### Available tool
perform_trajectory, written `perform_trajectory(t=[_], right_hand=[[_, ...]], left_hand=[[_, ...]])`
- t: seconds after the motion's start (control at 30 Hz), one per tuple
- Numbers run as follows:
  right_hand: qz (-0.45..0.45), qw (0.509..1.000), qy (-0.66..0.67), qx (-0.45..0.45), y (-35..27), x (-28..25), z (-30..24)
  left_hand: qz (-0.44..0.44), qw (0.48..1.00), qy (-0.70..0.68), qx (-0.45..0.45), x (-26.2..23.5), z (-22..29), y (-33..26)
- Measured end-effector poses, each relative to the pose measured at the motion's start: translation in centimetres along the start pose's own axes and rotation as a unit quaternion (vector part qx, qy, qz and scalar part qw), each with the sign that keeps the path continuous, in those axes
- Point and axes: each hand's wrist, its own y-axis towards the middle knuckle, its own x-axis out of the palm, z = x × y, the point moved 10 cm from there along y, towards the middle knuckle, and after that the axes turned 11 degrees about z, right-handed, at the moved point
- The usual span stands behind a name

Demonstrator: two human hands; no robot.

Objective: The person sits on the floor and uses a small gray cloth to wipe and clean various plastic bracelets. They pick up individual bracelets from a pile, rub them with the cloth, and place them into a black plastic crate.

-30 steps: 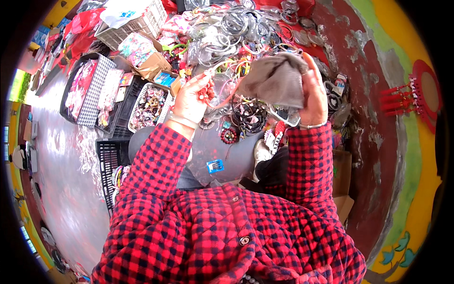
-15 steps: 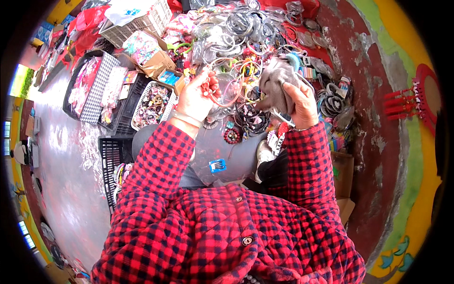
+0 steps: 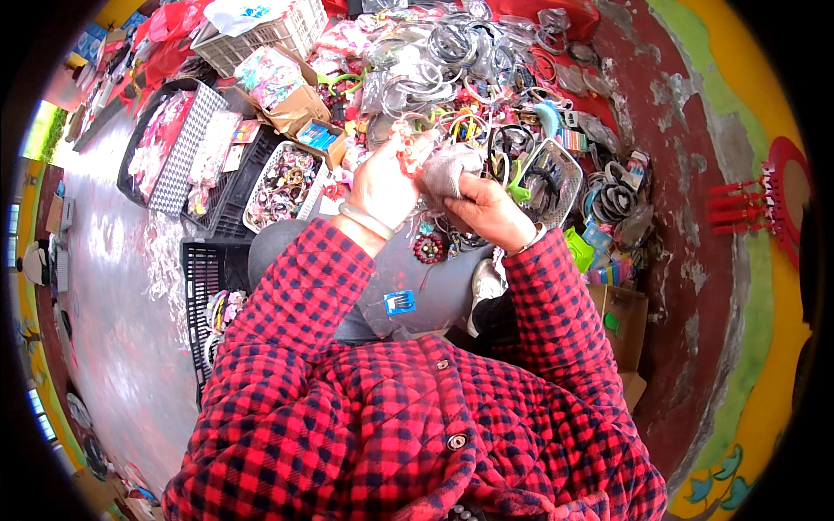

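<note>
My left hand (image 3: 382,187), fingers closed, grips a headband with a pink and red ornament (image 3: 407,149) at its top. Most of the band is hidden behind the fingers and the cloth. My right hand (image 3: 493,213) pinches a crumpled grey cloth (image 3: 453,167), which is up against the headband beside my left fingers. Just beyond both hands spreads a heap of hair accessories, including plastic-wrapped hoops (image 3: 456,48). A dark red beaded hair tie (image 3: 428,247) lies below the hands.
To the right of my hands is a clear plastic basket (image 3: 569,178) with dark bands. On the left stand a white basket of hair ties (image 3: 314,195), a black crate (image 3: 195,304) and a checkered box (image 3: 187,148). A small blue card (image 3: 400,302) lies on the grey surface before me.
My right hand has swung left with the grey cloth and brought it against the headband. My left hand has shifted slightly right, and the basket behind the cloth has come into sight.
</note>
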Motion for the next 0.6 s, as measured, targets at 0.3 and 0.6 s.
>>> perform_trajectory(t=[0.3, 0.6], right_hand=[[0.105, 0.992, -0.053, 0.053, 0.9, -0.2, 3.9], [0.099, 0.992, -0.064, 0.040, 0.8, 0.1, 3.7]], left_hand=[[0.003, 0.943, 0.288, 0.164, 0.5, 0.3, -0.7], [-0.033, 0.997, 0.069, 0.021, 1.3, -1.8, -0.7]])
